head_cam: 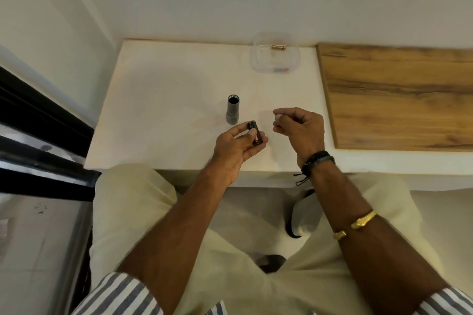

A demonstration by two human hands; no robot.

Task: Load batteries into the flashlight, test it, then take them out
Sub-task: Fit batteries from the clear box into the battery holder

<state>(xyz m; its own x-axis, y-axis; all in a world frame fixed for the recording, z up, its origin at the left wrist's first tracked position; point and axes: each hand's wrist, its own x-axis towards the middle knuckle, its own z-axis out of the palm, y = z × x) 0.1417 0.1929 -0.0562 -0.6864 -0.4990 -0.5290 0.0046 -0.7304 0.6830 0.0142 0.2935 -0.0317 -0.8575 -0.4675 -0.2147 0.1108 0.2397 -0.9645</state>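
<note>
Over the table (158, 100), near the upright flashlight (232, 110), the left hand (234, 146) grips a battery holder (256, 133) (right hand (299, 126) curled, contents unclear).

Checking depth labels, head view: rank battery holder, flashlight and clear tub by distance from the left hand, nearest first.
1. The holder: gripped in the left hand itself.
2. The flashlight: upright on the table, just beyond the fingertips.
3. The tub: at the table's far edge by the wall, off to the right.
</note>
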